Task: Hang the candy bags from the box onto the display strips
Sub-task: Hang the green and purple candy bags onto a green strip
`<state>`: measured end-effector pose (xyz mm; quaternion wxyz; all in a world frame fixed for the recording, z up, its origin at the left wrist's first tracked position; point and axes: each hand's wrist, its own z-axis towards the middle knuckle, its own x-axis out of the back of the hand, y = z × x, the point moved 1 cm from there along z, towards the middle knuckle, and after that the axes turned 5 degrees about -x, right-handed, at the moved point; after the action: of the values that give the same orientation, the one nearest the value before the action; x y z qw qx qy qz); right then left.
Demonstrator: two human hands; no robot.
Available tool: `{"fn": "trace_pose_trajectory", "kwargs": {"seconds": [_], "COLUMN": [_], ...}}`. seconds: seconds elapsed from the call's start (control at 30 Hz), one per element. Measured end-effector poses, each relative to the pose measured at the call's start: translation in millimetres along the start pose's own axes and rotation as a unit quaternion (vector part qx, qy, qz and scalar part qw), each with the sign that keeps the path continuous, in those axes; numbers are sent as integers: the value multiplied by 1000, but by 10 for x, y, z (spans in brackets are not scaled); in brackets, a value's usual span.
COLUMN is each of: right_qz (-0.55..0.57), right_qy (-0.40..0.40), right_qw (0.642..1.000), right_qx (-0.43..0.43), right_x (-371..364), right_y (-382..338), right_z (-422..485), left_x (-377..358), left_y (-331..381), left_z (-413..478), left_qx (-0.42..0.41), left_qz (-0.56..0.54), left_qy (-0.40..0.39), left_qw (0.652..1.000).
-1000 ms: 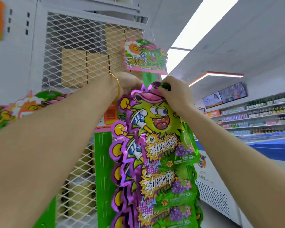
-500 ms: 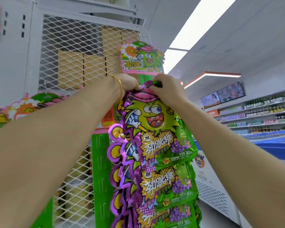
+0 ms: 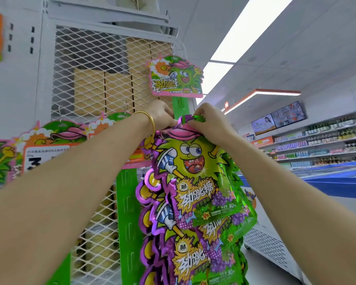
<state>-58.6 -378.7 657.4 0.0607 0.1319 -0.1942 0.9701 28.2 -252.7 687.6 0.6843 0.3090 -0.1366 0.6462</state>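
A white mesh rack (image 3: 86,83) fills the left and centre of the view, its top cut off by the upper edge; brown cartons behind the mesh are only dimly visible through it. To the right, store shelves (image 3: 321,140) with small bottles run along the far wall, too small to read, under two wall screens (image 3: 277,118) and long ceiling lights (image 3: 249,29).

A green display strip (image 3: 180,105) hangs down the front of the rack from a pink-edged header card (image 3: 176,77) showing a green cartoon character. Most of the strip is hidden behind the stack of candy bags (image 3: 185,233) hanging on it, which overlap one another and run out of the bottom edge. A second green strip (image 3: 128,212) with slots hangs just to the left, partly covered by the left forearm. More header cards (image 3: 56,134) sit lower left, blurred and partly cut off.

The top candy bag (image 3: 191,165) lies over the front of the stack, just below the header card, its upper edge held up against the strip. The left hand (image 3: 162,114), wearing a gold bangle (image 3: 149,122) at the wrist, pinches the bag's top left edge with curled fingers. The right hand (image 3: 209,120) grips the top right edge, fingers curled over a folded green foil tab (image 3: 193,119). Whether the bag's hole is already on a strip hook cannot be told, since both hands cover that spot.
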Motion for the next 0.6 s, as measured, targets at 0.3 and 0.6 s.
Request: {"fn": "trace_pose_trajectory", "kwargs": {"seconds": [0.3, 0.6], "right_qz": [-15, 24], "right_qy": [-18, 212], "right_qw": [1000, 972], "right_qx": [3, -96], "right_x": [37, 184], "right_y": [-19, 272], "right_z": [-159, -1260], "left_x": [-42, -229], "left_y": [-94, -279], "left_z": [-159, -898], "left_qx": [-60, -99], "left_qz": [170, 242], "left_qy": [24, 213], "left_qw": [983, 941]}}
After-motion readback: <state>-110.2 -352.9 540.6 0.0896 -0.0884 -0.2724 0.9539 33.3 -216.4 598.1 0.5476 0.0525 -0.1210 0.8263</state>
